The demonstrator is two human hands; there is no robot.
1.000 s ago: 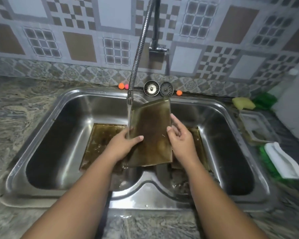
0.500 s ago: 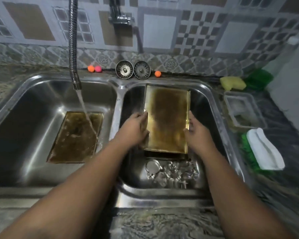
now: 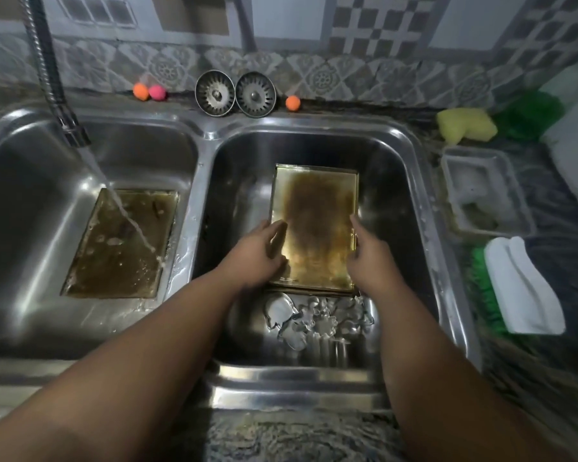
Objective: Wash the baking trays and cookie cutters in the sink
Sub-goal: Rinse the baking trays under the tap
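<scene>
steel double sink (image 3: 211,128), tray (image 3: 314,228) set down in the right basin.
held under the tap (image 3: 72,131) a second ago, it now lies flat just beyond the cutters (image 3: 314,318); left hand (image 3: 257,255) loosely spread at its left rim, right hand (image 3: 367,258) straight-fingered along the right rim. water (image 3: 127,221) hits another tray (image 3: 114,248) left.

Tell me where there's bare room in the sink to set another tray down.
Left basin: bare steel between its left wall and the wet tray. Right basin is crowded: second tray, left hand, right hand, cookie cutters; only a strip by its right wall.
</scene>
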